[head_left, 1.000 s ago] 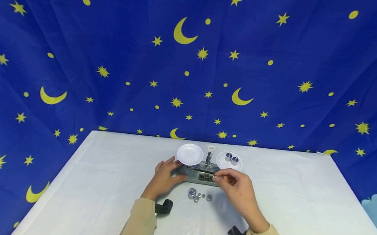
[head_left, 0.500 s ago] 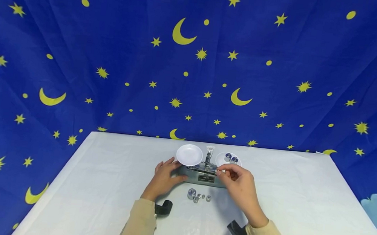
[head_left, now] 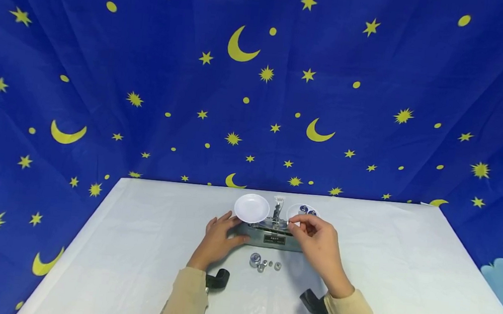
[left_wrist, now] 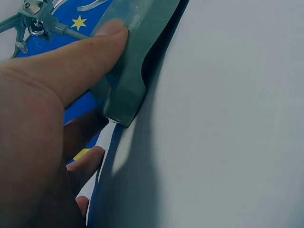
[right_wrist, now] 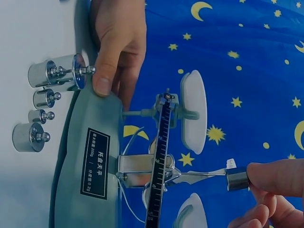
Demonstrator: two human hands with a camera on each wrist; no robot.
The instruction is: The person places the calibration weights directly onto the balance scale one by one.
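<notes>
A tray balance with a grey-green base (head_left: 253,236) stands on the table. My left hand (head_left: 214,242) grips the base's left end; in the left wrist view the thumb (left_wrist: 111,35) lies on its front and fingers reach behind it. Between thumb and fingertips my right hand (head_left: 322,247) pinches a small metal weight (right_wrist: 237,178), held up near the balance's right pan (head_left: 292,211). Two knobbed weights (head_left: 303,209) sit on that pan, partly hidden by the hand. The white left pan (head_left: 252,208) bears nothing.
Several knobbed metal weights (head_left: 255,260) of different sizes stand on the white tabletop (head_left: 142,247) in front of the balance. Black curved pieces (head_left: 218,279) show at both wrists. A blue curtain (head_left: 185,85) with stars and moons hangs behind the table.
My right hand has risen from the front of the base towards the right pan, carrying the weight. The left hand has stayed on the base.
</notes>
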